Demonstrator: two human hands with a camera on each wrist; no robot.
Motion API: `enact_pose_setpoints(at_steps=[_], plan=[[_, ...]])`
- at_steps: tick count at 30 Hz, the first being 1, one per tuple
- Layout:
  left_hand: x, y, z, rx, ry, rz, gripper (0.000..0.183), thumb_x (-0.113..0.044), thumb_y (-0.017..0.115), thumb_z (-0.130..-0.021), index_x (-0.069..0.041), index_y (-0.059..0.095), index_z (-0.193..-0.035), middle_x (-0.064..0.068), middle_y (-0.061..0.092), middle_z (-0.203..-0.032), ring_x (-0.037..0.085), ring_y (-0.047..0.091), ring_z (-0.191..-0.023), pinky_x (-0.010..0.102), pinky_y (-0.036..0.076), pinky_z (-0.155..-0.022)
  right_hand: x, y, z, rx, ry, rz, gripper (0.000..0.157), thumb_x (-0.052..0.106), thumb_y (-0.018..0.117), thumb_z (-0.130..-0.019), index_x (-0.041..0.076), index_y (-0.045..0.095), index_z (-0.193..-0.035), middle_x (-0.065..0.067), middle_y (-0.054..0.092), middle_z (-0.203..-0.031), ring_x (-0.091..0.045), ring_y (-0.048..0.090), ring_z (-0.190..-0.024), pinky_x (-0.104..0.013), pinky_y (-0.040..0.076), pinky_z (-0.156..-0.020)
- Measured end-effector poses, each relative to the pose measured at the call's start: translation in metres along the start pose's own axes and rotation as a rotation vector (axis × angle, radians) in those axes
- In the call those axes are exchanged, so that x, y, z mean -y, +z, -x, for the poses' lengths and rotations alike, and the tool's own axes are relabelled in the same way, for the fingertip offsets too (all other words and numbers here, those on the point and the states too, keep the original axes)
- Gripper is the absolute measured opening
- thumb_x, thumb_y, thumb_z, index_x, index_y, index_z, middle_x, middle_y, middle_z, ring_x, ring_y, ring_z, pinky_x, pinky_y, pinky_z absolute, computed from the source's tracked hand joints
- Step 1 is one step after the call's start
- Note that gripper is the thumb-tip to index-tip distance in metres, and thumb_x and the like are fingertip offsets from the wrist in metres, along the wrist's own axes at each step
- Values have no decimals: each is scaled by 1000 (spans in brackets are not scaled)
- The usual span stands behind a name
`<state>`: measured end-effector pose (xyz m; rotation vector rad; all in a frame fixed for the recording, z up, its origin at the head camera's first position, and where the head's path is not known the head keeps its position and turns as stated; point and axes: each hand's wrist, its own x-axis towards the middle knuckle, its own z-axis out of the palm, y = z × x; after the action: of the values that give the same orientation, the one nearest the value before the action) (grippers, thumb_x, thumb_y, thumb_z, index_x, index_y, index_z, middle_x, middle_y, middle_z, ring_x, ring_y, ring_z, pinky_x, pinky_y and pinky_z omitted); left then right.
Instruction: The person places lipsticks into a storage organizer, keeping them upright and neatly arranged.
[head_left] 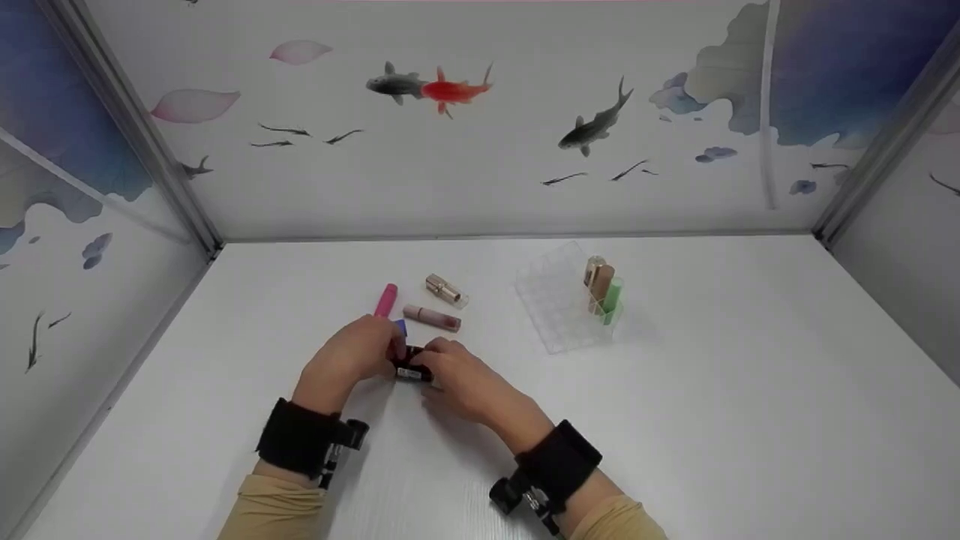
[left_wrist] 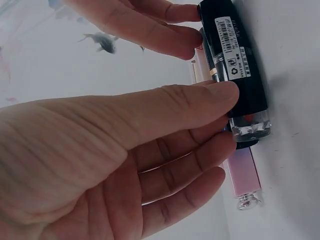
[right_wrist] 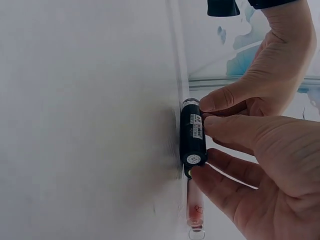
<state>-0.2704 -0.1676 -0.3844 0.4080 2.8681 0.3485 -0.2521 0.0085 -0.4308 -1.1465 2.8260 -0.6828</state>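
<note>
A black lipstick tube (head_left: 411, 373) with a white barcode label lies low over the white table, between both hands. The left hand (head_left: 360, 349) pinches its clear-ended part, the thumb lying across the label's edge in the left wrist view. From the other end, the right hand (head_left: 465, 379) holds the same lipstick with its fingertips. Another dark piece shows partly behind it in the left wrist view; its kind is hidden. Past the left fingers are a bright pink tube (head_left: 386, 300) and a bit of blue (head_left: 401, 327), mostly covered.
Behind the hands lie a pinkish lip gloss tube (head_left: 432, 317) and a gold lipstick (head_left: 442, 289) with a clear end. A clear compartment organizer (head_left: 555, 300) stands to the right, holding a brown tube (head_left: 601, 283) and a green tube (head_left: 613, 298) at its right side. Printed panels enclose the table.
</note>
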Motion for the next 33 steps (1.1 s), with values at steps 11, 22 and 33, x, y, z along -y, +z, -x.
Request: enact_pose_setpoints(at_steps=[11, 22, 33], plan=[[-4, 4, 3, 47, -11, 49, 16, 4, 79, -77, -6, 75, -89, 6, 70, -84, 16, 57, -76, 36, 54, -76, -2, 2, 0, -1, -17, 72, 23, 1, 67, -92, 6, 68, -114, -12, 69, -104, -24, 68, -97, -35, 57, -85], [-12, 6, -1, 146, 27, 13, 18, -4, 83, -76, -10, 74, -90, -4, 59, -76, 13, 47, -73, 25, 42, -65, -8, -3, 3, -21, -26, 58, 17, -7, 59, -93, 3, 67, -104, -13, 69, -94, -26, 66, -90, -35, 55, -77], [-21, -6, 1, -8, 170, 239, 26, -7, 79, -84, -12, 73, -109, 2, 72, -97, 14, 64, -89, 40, 56, -90, -26, -47, 12, -89, 74, -321, 21, -5, 65, -91, 2, 71, -109, -12, 72, -108, -25, 70, -101, -40, 59, -89]])
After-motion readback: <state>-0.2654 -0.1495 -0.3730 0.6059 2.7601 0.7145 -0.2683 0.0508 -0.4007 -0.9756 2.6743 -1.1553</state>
